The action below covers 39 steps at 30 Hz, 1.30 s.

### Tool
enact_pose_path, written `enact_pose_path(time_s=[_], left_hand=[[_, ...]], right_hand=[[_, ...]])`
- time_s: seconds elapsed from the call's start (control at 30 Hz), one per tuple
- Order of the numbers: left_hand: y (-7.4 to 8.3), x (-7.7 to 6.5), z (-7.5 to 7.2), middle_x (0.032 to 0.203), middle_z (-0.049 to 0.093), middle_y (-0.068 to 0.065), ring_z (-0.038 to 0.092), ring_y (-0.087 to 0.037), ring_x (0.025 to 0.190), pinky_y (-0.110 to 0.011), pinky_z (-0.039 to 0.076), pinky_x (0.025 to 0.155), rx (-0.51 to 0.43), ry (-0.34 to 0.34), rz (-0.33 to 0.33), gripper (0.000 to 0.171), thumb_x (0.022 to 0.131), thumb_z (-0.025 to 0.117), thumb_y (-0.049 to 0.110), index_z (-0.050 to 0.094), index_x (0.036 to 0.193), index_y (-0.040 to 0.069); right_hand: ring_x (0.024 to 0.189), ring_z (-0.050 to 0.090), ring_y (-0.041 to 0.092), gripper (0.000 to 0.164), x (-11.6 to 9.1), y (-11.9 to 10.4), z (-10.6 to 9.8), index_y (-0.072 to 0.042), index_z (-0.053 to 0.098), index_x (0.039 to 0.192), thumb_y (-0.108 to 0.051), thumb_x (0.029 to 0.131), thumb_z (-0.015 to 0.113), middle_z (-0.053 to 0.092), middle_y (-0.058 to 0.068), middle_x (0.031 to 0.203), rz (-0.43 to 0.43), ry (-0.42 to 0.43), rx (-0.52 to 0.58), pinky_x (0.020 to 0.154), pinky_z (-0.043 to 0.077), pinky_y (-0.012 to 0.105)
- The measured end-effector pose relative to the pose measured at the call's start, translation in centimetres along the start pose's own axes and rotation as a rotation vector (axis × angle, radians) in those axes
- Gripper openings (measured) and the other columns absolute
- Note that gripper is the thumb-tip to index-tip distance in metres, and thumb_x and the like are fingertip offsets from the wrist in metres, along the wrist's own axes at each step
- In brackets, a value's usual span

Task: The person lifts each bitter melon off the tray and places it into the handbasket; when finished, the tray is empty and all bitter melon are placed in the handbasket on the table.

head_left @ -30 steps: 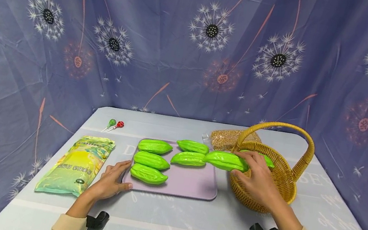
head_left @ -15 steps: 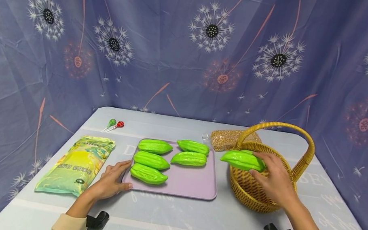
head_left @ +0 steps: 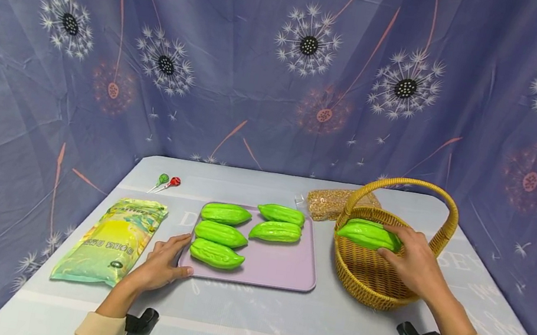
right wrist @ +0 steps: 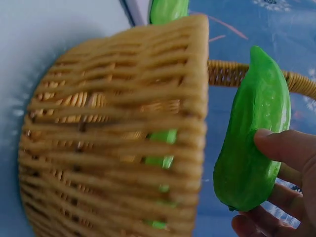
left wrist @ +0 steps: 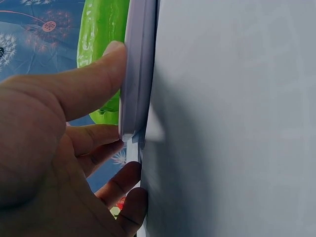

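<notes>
Currently, right grip [head_left: 416,262] holds green fruit [head_left: 366,234] clear above basket [head_left: 359,286] rim; loose left grip [head_left: 160,264] touches tray [head_left: 278,266] edge.

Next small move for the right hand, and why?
I'd probably lower the ridged green fruit into the wicker basket before letting go. The head view lines it up with the basket's opening, but the right wrist view shows a gap between it and the weave, with only the right hand holding it up, so releasing here would likely drop it.
</notes>
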<state>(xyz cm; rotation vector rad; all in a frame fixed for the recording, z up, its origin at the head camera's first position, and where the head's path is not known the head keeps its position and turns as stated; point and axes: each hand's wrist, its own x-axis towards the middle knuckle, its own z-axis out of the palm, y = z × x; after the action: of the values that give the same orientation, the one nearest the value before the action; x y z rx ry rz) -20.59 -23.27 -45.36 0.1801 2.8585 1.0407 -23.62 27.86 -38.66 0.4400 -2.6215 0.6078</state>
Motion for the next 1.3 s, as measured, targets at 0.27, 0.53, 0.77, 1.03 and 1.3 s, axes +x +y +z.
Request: enact_pose_path(time_s=[0.27,0.53,0.77,1.03,1.3], left_hand=[[0.0,0.0,0.0,0.153,0.030,-0.008,0.032,-0.029,0.119,-0.051,0.026,0.094,-0.004,0.000,-0.002,0.078,0.082,0.072,0.030,0.033,0.147,0.011],[-0.1,0.0,0.1,0.152,0.031,-0.008,0.032,-0.029,0.119,-0.052,0.027,0.095,0.002,0.004,-0.004,0.078,0.082,0.072,0.031,0.033,0.147,0.012],[-0.1,0.0,0.1,0.153,0.031,-0.008,0.032,-0.029,0.120,-0.053,0.027,0.096,0.010,0.000,-0.007,0.078,0.082,0.072,0.032,0.033,0.147,0.012],[-0.1,-0.1,0.1,0.153,0.030,-0.009,0.031,-0.030,0.121,-0.056,0.026,0.097,0.006,0.001,-0.003,0.077,0.082,0.071,0.030,0.033,0.147,0.011],[-0.1,-0.1,0.1,0.153,0.030,-0.009,0.031,-0.030,0.122,-0.056,0.025,0.097,0.004,-0.002,-0.004,0.077,0.082,0.071,0.030,0.033,0.147,0.011]], right_hand=[[0.095,0.053,0.042,0.050,0.3,1.5,0.0,0.002,0.056,0.123,-0.015,0.079,0.074,0.060,0.028,0.113,0.014,-0.026,-0.046,0.077,0.039,0.051],[0.099,0.053,0.045,0.050,1.0,2.3,-0.2,0.002,0.056,0.124,-0.016,0.080,0.073,0.060,0.030,0.114,0.065,-0.118,-0.060,0.081,0.039,0.055],[0.100,0.056,0.045,0.050,1.8,2.6,-0.9,0.003,0.056,0.125,-0.022,0.084,0.070,0.060,0.029,0.118,0.090,-0.228,-0.093,0.082,0.042,0.055],[0.105,0.055,0.050,0.051,2.6,2.7,-1.4,0.002,0.057,0.125,-0.025,0.084,0.070,0.060,0.029,0.120,0.093,-0.303,-0.114,0.086,0.042,0.059],[0.110,0.052,0.050,0.049,3.6,3.0,-1.3,0.001,0.059,0.122,-0.027,0.084,0.069,0.060,0.028,0.121,0.119,-0.350,-0.111,0.088,0.040,0.060]])
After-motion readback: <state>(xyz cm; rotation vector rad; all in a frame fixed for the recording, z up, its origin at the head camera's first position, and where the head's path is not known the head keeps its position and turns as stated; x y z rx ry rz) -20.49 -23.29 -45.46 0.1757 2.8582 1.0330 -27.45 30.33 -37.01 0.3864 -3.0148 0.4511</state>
